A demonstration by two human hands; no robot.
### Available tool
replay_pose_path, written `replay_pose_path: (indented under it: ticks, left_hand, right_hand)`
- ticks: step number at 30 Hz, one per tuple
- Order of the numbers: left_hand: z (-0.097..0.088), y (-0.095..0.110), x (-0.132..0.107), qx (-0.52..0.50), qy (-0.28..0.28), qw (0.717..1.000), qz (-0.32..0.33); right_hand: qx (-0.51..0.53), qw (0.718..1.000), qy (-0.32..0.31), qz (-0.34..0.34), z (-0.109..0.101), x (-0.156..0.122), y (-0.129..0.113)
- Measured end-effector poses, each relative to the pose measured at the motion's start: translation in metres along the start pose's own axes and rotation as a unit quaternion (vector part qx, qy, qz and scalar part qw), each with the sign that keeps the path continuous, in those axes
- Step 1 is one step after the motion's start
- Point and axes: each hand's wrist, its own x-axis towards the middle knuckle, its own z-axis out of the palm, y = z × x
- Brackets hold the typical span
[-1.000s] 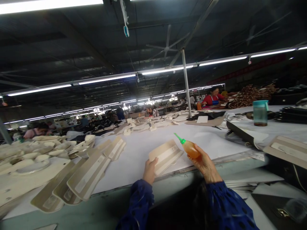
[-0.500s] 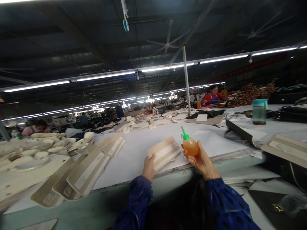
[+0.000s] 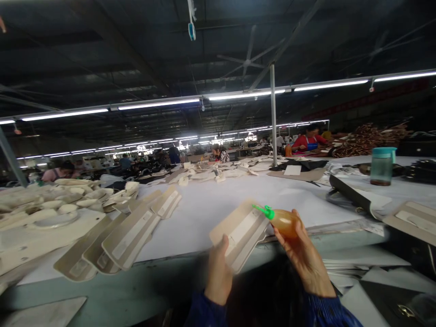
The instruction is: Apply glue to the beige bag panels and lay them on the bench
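My left hand [image 3: 218, 272] grips the near end of a beige flat piece [image 3: 238, 231] and holds it lifted above the table's near edge. In my right hand [image 3: 303, 254] is a small orange squeeze bottle [image 3: 286, 221], fingers wrapped round it. The bottle lies tilted to the left, and its green nozzle [image 3: 263, 210] points at the upper right part of the beige piece. Both sleeves are dark blue.
A white-covered table [image 3: 218, 204] stretches ahead. Several beige pieces [image 3: 129, 234] lie overlapped at the left, more heaped at far left. A teal-lidded cup [image 3: 380, 165] stands at the right by dark panels. A steel post [image 3: 273, 122] rises mid-table. Other people work further back.
The bottle has tipped from upright over to the left, nozzle now at the beige piece. Both hands and the piece have come nearer to me and slightly right.
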Motion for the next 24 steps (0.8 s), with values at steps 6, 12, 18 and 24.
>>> replay_pose_path:
  ticks: [6, 12, 18, 24]
  left_hand:
    - [0.009, -0.004, -0.034, -0.016, -0.023, 0.999, -0.045]
    - [0.017, -0.012, -0.048, -0.062, -0.046, 0.995, -0.063]
    - [0.024, -0.010, -0.053, -0.080, -0.087, 0.990, -0.082]
    - [0.030, -0.002, -0.057, -0.061, -0.120, 0.987, -0.092]
  right_hand:
    - [-0.089, 0.994, 0.036, -0.060, -0.003, -0.045, 0.008]
    - [-0.145, 0.985, 0.032, -0.086, 0.005, -0.053, 0.000]
    - [-0.171, 0.982, 0.032, -0.071, -0.001, -0.054, 0.000]
    - [-0.234, 0.965, 0.028, -0.115, 0.000, -0.055, -0.001]
